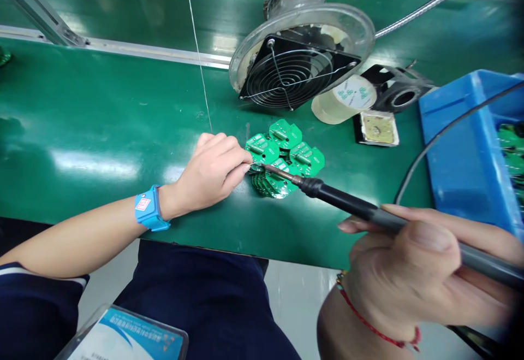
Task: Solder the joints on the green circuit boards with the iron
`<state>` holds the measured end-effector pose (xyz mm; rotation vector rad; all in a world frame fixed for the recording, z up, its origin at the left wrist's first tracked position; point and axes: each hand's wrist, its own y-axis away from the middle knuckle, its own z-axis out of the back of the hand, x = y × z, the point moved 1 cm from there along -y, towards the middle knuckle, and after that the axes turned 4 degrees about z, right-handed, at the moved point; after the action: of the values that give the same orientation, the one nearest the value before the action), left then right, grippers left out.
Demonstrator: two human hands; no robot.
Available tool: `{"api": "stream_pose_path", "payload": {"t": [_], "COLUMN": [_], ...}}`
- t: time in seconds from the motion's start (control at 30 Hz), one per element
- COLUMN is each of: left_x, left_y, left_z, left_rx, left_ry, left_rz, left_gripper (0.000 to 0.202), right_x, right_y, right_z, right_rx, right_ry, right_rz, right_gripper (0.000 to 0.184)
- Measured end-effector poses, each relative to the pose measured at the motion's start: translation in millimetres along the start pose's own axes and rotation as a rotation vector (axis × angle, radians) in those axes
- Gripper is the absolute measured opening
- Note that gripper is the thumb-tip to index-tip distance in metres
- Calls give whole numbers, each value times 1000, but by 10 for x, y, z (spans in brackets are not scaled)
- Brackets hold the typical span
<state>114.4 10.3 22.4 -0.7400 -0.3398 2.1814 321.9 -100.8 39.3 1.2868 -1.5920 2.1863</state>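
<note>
Several green circuit boards (306, 159) sit in a clustered stack on the green bench. My left hand (210, 171) is closed in a pinch at the stack's left side. From between its fingertips the end of a thin solder wire (198, 48) pokes out over the boards; the rest runs from above down behind the hand. My right hand (426, 275) is wrapped round the handle of a soldering iron (344, 197). The iron's tip meets the near-left part of the boards, close to the wire's end. Whether tip and wire touch cannot be made out.
A round fume extractor (290, 76) with a wire grille hangs behind the boards. Beyond its right side are a pale tub (327, 106), an iron stand (401, 95) and a sponge tray (377, 129). A blue bin (462, 147) of boards stands right; a black cable (434, 139) crosses it.
</note>
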Motion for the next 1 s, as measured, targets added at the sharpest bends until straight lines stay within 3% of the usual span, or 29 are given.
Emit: {"api": "stream_pose_path", "payload": {"t": [0.2,0.37,1.0], "left_x": [10,14,16], "left_y": [-13,-25,-46], "left_z": [-19,-60,-77], "left_rx": [-20,-24,-59], "left_ry": [-41,-98,-251], "left_rz": [-15,-63,-91], "left_gripper": [21,24,27], "right_x": [-3,15,-36], "right_y": [-2,-17,8], "right_z": [-34,-92,-43], "right_rx": [-18,7,14], "right_ry": [3,-23,39], "right_rz": [16,-58,-27], "right_gripper": [16,15,16]}}
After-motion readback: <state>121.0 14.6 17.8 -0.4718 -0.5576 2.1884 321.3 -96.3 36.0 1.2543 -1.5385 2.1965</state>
